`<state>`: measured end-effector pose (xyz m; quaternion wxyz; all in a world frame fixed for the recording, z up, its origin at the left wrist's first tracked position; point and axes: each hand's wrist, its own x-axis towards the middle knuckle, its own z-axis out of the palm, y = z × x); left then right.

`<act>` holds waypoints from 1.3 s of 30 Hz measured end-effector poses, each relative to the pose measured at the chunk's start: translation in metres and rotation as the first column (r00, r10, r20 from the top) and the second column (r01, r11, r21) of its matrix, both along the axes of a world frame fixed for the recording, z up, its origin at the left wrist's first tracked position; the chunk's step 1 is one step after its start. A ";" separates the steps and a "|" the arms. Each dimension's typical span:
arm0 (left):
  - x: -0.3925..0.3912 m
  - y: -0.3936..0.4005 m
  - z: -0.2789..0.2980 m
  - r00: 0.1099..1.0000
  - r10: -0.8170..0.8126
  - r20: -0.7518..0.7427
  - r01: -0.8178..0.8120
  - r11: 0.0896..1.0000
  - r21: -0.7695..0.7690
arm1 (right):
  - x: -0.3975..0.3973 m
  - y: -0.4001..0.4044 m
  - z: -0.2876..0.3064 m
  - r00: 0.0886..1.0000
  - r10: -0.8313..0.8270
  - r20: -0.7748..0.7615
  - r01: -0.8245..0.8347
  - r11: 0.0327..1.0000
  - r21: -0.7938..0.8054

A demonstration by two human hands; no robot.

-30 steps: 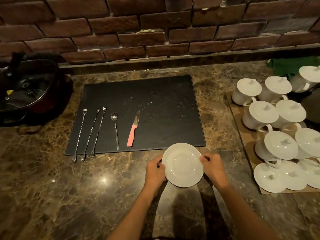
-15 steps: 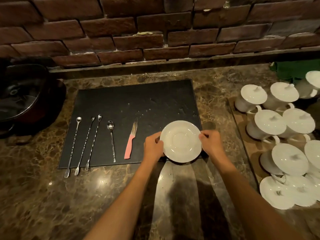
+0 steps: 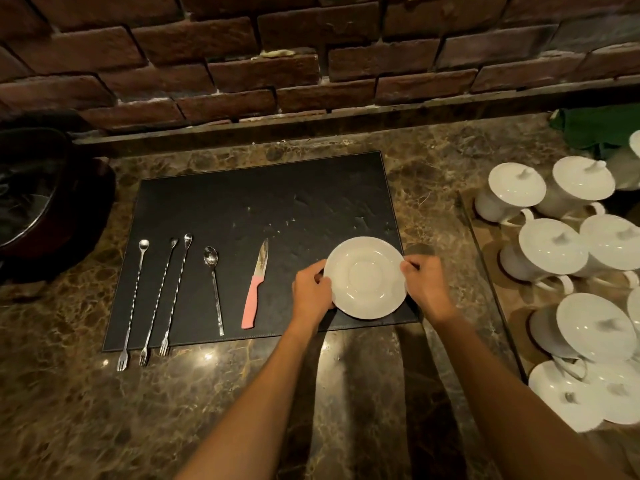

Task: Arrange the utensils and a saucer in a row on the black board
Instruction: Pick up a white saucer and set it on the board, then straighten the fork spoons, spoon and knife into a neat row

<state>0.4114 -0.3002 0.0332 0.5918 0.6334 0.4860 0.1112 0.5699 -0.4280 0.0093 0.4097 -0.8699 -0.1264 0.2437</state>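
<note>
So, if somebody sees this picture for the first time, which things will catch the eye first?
First the white saucer, bright against the black board, held at its rim by the left hand and the right hand near the board's right front corner. Next the pink-handled knife just left of it, beside a row of silver utensils. Then the cluster of white lidded cups at the right.

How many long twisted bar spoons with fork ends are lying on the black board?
3, side by side at the black board's left end: leftmost, middle, right. Fork ends overhang its near edge. None seem hidden.
</note>
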 end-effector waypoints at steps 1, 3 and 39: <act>0.000 0.000 0.000 1.000 0.002 0.003 -0.002 1.000 -0.006 | -0.001 0.000 0.000 1.000 -0.001 0.007 0.001 1.000 -0.003; 0.000 0.001 0.002 1.000 0.014 -0.001 -0.014 1.000 -0.019 | -0.002 0.002 0.002 1.000 -0.010 0.001 0.010 1.000 -0.014; -0.368 0.316 -0.042 0.822 -0.032 -0.569 0.471 0.600 0.647 | -0.387 0.225 0.055 0.995 0.095 -0.013 -0.095 0.995 0.009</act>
